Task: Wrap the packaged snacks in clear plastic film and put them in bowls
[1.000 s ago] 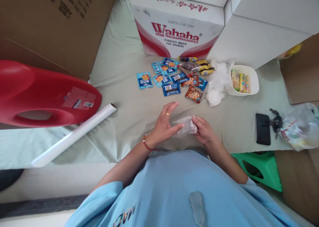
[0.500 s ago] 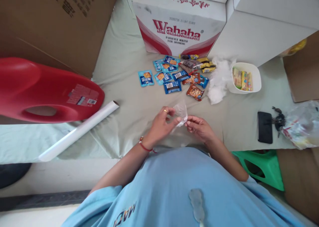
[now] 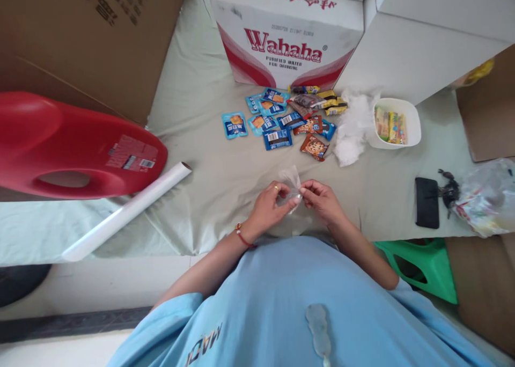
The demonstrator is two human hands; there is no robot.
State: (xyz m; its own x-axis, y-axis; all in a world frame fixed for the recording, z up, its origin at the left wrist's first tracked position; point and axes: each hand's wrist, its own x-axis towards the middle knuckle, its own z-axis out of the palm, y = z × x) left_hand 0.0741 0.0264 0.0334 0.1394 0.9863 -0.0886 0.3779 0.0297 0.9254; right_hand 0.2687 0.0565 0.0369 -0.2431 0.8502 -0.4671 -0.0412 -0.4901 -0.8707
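A small clear plastic bag [image 3: 292, 185] is pinched between both my hands just above the cloth-covered surface [image 3: 209, 158]. My left hand [image 3: 270, 206], with a ring and a red bracelet, grips its left edge with closed fingers. Fingertips of my right hand [image 3: 322, 199] hold the right edge. Beyond the hands lies a scatter of snack packets [image 3: 281, 121], blue, brown and yellow. To their right are a heap of white plastic bags [image 3: 351, 131] and a white bowl [image 3: 410, 116] with packets inside.
A Wahaha water carton [image 3: 287, 42] stands at the back, with white boxes [image 3: 426, 29] to its right. At left are a cardboard box [image 3: 80, 39], a red plastic stool [image 3: 72, 147] and a white roll [image 3: 126, 212]. A black phone [image 3: 426, 202], keys [image 3: 447, 187] and a filled plastic bag [image 3: 485, 198] lie right. A green stool [image 3: 422, 265] is below.
My left hand has gone from open beside the bag to pinched on it. Both hands drew closer together and lifted the bag's top upward.
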